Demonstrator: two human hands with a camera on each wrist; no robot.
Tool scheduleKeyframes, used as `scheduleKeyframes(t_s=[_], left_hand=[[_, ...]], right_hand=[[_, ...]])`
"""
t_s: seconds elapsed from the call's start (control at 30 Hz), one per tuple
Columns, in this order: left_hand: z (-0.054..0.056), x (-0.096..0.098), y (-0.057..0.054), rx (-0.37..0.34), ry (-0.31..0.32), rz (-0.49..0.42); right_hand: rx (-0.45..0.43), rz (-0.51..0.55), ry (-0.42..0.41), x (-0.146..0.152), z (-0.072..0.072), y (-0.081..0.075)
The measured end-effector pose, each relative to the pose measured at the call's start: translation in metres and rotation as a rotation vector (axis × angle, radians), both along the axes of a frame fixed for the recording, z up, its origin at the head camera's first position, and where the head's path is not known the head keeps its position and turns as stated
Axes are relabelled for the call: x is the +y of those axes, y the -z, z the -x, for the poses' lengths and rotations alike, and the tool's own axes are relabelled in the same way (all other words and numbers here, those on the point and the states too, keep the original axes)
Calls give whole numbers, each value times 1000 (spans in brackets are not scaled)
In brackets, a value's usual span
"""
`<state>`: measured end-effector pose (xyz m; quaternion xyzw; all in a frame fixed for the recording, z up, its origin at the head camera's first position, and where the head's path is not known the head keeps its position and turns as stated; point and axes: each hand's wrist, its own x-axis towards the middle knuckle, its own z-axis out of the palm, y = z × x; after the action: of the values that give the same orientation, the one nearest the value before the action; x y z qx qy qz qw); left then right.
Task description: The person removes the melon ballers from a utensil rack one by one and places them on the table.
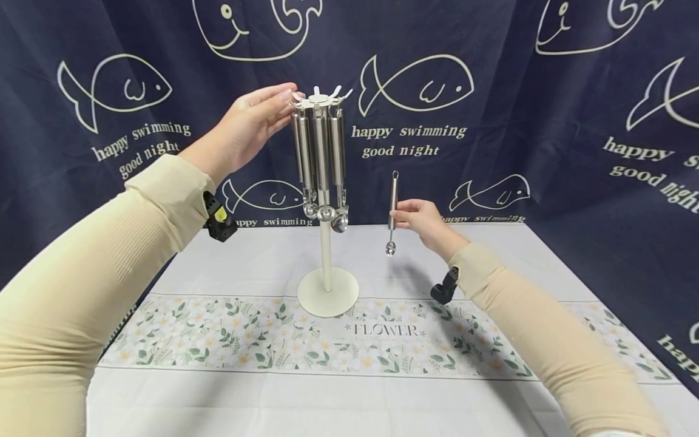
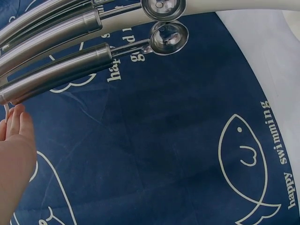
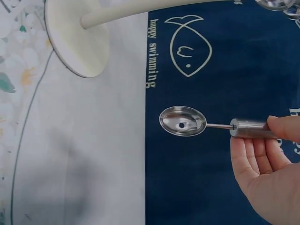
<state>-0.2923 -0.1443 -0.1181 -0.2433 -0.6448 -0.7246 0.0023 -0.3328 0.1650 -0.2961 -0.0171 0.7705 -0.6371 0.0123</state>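
A white stand (image 1: 325,243) holds several steel melon ballers (image 1: 322,152), hung by their handles from hooks at its top, bowls downward. My left hand (image 1: 256,121) is at the left side of that top, its fairly straight fingers right at a hook. In the left wrist view, its fingertips (image 2: 21,119) meet the end of the nearest handle. To the right of the stand, my right hand (image 1: 423,221) pinches the handle of another melon baller (image 1: 393,206), held upright above the table. Its oval bowl (image 3: 183,121) has a small hole, as the right wrist view shows.
The stand's round base (image 1: 327,303) rests on a white tablecloth (image 1: 229,267) with a floral band. Behind the table hangs a dark blue curtain (image 1: 491,121) printed with fish and lettering. Each wrist wears a small black camera (image 1: 219,221).
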Motion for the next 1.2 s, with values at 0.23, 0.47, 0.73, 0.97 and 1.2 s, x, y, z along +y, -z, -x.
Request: scheduleKeyframes(t_s=[0.23,0.47,0.73,0.97,1.2], left_hand=[[1,1,-2,-15,-25,-9],[3,3,-3,-25,-69,-15],[3,5,-2,-6,-109,-24],[3,3,-2,-10,-121,-21],[4,3,-2,-12,-133,-11]], right_hand=[[-27,34,-7,0,2,13],[-66,34,-3,2,2,24],[-78,77,-3,3,3,37],[-98,76,2,4,7,50],[-135,109,-11,2,8,60]])
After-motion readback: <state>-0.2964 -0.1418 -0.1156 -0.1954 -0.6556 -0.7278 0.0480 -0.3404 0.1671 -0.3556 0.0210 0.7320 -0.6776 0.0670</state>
